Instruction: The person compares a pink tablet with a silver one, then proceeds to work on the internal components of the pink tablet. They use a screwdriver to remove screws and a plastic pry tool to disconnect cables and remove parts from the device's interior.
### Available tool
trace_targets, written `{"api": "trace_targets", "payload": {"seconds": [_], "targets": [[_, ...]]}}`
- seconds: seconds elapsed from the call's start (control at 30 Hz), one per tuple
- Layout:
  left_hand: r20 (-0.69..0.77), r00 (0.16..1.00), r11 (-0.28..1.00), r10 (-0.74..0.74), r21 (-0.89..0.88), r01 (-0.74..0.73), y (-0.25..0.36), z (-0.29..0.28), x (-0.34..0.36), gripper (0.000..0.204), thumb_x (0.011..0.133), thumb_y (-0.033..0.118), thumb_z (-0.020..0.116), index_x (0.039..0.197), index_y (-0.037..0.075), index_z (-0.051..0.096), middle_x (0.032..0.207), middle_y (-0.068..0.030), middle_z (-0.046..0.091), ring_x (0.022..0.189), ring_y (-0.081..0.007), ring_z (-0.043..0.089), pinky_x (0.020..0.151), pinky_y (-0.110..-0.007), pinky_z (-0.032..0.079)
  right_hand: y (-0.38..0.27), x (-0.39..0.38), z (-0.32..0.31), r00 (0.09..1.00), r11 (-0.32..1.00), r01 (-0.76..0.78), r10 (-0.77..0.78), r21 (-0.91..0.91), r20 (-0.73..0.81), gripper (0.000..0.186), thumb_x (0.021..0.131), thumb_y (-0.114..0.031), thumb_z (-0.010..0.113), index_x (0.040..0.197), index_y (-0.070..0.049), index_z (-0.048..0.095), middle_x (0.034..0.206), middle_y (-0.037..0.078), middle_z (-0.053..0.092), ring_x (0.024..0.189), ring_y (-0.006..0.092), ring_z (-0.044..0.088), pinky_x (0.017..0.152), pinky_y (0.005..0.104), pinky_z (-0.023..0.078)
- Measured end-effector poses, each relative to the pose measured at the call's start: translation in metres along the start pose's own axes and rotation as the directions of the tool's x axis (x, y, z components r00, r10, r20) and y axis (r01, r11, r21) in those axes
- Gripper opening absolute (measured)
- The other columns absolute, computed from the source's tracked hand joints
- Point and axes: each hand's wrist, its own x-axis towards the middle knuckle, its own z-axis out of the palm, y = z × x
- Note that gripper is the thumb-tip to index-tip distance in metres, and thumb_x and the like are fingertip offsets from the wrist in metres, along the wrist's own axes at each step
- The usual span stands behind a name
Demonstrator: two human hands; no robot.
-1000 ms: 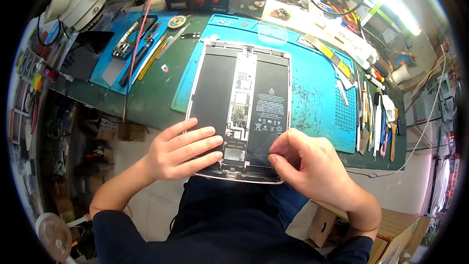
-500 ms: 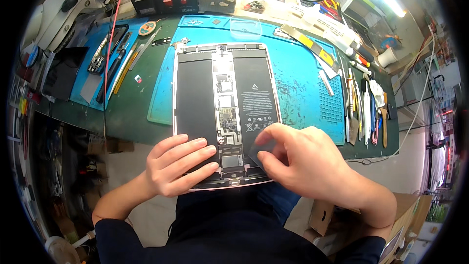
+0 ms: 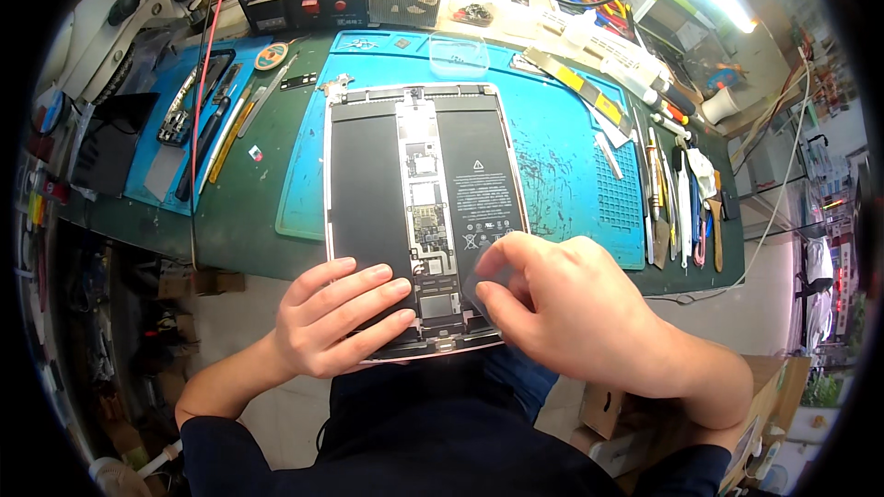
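Two Corners I Can't See

The open tablet has its top end over the blue mat on the green desk. Its bottom end sticks out past the edge, toward me. My left grip is loose and flat, fingers apart, on the low left part, so it hides that corner. My right grip is pinching a thin see-through sheet by the low right side. The sheet is hard to see, and I can't tell if it touches the tablet. My right grip hides the low right corner too. The little bits in the clear box are too small to name. Off to the right, the tools lie so close that some cover others.
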Motion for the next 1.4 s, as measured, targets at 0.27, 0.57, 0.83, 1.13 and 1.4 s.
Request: {"api": "trace_targets", "payload": {"seconds": [0.27, 0.57, 0.83, 1.13, 1.4], "targets": [[-0.016, 1.000, 0.999, -0.020, -0.042, 0.019, 0.000, 0.002, -0.003, 0.020, 0.093, 0.022, 0.076, 0.111, 0.015, 0.077, 0.121, -0.0062, 0.078, 0.112, -0.0214, 0.073, 0.106, -0.041, 0.052, -0.007, 0.003, -0.002, 0.999, 1.000, -0.024, 0.024, -0.005, 0.043, 0.019, 0.096, -0.013, 0.064, 0.095, 0.005, 0.066, 0.072, 0.027, 0.069, 0.073, 0.0454, 0.072, 0.071, 0.0509, 0.059], [-0.021, 1.000, 0.999, -0.016, -0.028, 0.015, -0.001, 0.003, -0.004, 0.019, 0.092, 0.019, 0.075, 0.110, 0.015, 0.076, 0.122, -0.0058, 0.078, 0.113, -0.0206, 0.073, 0.106, -0.040, 0.051, -0.015, 0.007, -0.001, 0.993, 0.997, -0.081, 0.082, -0.015, 0.082, 0.018, 0.095, -0.012, 0.062, 0.094, 0.006, 0.067, 0.074, 0.028, 0.069, 0.074, 0.0467, 0.072, 0.072, 0.0520, 0.059], [-0.010, 1.000, 1.000, -0.004, -0.023, 0.004, -0.002, 0.002, -0.004, 0.018, 0.092, 0.017, 0.071, 0.109, 0.015, 0.077, 0.121, -0.0064, 0.078, 0.113, -0.0209, 0.073, 0.105, -0.040, 0.052, -0.018, 0.011, -0.004, 0.970, 0.984, -0.173, 0.175, -0.032, 0.170, 0.021, 0.094, -0.013, 0.064, 0.092, 0.006, 0.071, 0.078, 0.027, 0.072, 0.080, 0.0434, 0.074, 0.079, 0.0495, 0.060], [-0.034, 0.999, 1.000, 0.017, -0.015, -0.018, -0.003, 0.004, -0.004, 0.018, 0.092, 0.017, 0.070, 0.109, 0.015, 0.077, 0.119, -0.0069, 0.079, 0.110, -0.0207, 0.074, 0.103, -0.039, 0.052, -0.020, 0.025, -0.009, 0.859, 0.879, -0.461, 0.406, 0.124, 0.311, 0.026, 0.092, -0.017, 0.065, 0.086, 0.005, 0.077, 0.078, 0.022, 0.075, 0.078, 0.0361, 0.076, 0.078, 0.0424, 0.060], [-0.041, 0.999, 1.000, -0.007, -0.026, 0.006, -0.001, 0.004, -0.004, 0.017, 0.092, 0.017, 0.070, 0.106, 0.015, 0.079, 0.116, -0.0064, 0.080, 0.110, -0.0201, 0.074, 0.103, -0.038, 0.052, -0.014, 0.014, 0.007, 0.925, 0.917, -0.364, 0.336, 0.163, 0.178, 0.024, 0.093, -0.017, 0.066, 0.087, 0.005, 0.075, 0.079, 0.022, 0.075, 0.076, 0.0367, 0.076, 0.076, 0.0420, 0.060]]}}
